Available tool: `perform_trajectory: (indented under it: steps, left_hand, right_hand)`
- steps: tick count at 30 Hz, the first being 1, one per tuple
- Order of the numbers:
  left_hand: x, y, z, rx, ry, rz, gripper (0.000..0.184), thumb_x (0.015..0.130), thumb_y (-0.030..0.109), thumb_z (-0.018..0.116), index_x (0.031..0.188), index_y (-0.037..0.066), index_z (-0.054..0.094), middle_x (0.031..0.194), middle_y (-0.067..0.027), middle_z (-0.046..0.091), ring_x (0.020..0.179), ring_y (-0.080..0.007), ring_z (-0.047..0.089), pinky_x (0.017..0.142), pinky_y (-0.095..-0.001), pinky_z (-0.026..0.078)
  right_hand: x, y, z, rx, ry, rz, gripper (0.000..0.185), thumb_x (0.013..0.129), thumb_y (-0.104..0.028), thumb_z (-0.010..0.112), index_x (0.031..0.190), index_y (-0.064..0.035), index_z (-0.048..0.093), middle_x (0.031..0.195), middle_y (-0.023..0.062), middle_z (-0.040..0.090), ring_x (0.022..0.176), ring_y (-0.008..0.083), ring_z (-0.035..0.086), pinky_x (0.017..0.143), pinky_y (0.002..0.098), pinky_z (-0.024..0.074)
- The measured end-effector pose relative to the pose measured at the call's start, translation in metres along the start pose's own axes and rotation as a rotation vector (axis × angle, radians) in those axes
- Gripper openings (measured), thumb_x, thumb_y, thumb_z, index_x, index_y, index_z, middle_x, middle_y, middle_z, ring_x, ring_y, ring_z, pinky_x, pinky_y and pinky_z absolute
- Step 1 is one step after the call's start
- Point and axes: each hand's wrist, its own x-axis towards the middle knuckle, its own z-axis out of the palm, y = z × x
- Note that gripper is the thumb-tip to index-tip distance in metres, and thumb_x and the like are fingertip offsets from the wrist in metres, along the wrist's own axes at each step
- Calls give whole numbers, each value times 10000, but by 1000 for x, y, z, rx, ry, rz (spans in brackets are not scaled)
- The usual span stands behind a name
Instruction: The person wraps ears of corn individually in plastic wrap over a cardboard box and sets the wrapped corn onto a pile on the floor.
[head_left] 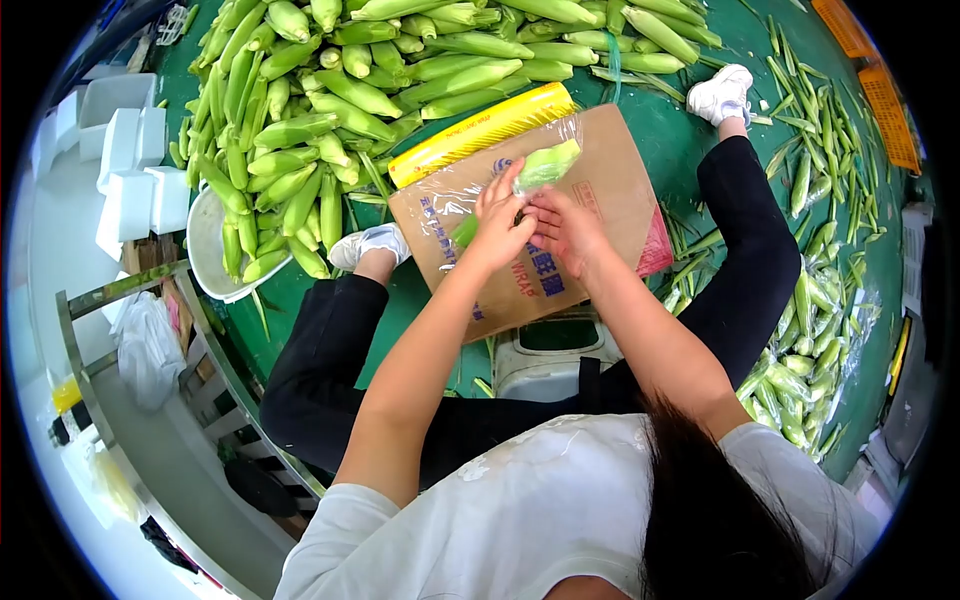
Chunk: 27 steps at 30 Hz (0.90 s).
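Note:
My left hand [497,222] is closed around a green ear of corn [548,165] in shiny clear film, above a cardboard box. The upper end of the ear shows beyond my fingers. More green shows below that hand; whether it belongs to the same ear, I cannot tell. Beside it, the curled fingers of my right hand [566,230] meet the lower side of the ear; what lies in them is hidden. Beneath both hands is the printed cardboard box [600,150], and a yellow film roll [480,133] lies along its far edge.
A large heap of unwrapped corn [340,100] spreads beyond the box, partly over a white basin [208,245]. Wrapped corn [800,385] lies at right, near loose husks [825,120] and orange crates [888,120]. A metal rack [130,470] stands at left.

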Motion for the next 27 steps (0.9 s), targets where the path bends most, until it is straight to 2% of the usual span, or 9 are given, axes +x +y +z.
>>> perform_trajectory:
  steps: [4,7,10,13,16,19,22,25,27]
  left_hand:
    - [-11,7,10,118,42,83,259,939,199,559,1129,96,700,1621,-105,291,1491,-346,254,1193,-554,139]
    - [-16,12,14,163,61,105,235,953,205,562,1092,69,694,1616,-113,297,1491,-351,256,1191,-559,148]
    - [-15,13,17,167,80,103,225,958,207,567,1067,53,688,1612,-116,302,1490,-352,258,1191,-562,152]
    - [-16,12,17,162,83,105,211,955,193,572,1056,46,685,1610,-118,305,1489,-354,262,1191,-561,154]
    - [-15,12,15,177,72,110,193,953,180,574,1041,45,681,1606,-119,313,1485,-357,268,1192,-558,157]
    - [-16,12,15,170,73,112,180,963,181,565,1017,49,675,1602,-118,321,1481,-360,273,1191,-557,159]
    - [-16,13,15,131,91,103,181,979,188,548,1005,54,667,1598,-116,329,1480,-358,275,1190,-556,161]
    - [-14,12,15,110,98,91,193,993,197,531,1012,58,663,1597,-114,331,1481,-353,275,1190,-555,162]
    - [-14,11,15,107,95,86,199,997,202,525,1020,60,662,1597,-112,330,1483,-350,273,1191,-554,160]
  right_hand:
    - [-10,-10,-1,-163,88,97,485,932,-551,620,1123,-107,662,959,5,678,837,132,627,698,294,473]
    - [-15,-8,-13,-176,194,111,382,951,-438,652,1109,-90,665,911,1,678,777,142,633,645,287,472]
    - [-10,18,-28,-296,257,-474,243,940,-233,690,1084,-38,675,875,28,684,743,155,652,619,286,497]
    - [-14,24,-24,-583,272,-831,174,892,-75,704,1052,-6,692,870,77,693,758,177,673,656,287,534]
    - [-21,16,-15,-697,205,-918,185,846,-61,740,1022,-11,713,865,103,696,786,198,685,712,312,550]
    - [-20,12,-20,-953,219,-1082,162,847,-54,739,1005,-23,725,895,103,698,796,201,686,727,316,546]
    - [-11,10,-31,-896,247,-974,154,847,-41,735,1000,-24,727,933,98,696,807,196,685,731,309,539]
    - [0,6,-41,-638,106,-816,158,851,-40,730,1009,-41,735,943,96,692,813,205,683,733,301,540]
    - [-5,4,-39,-669,104,-864,163,851,-45,732,1014,-51,739,936,93,690,816,205,680,734,297,541]
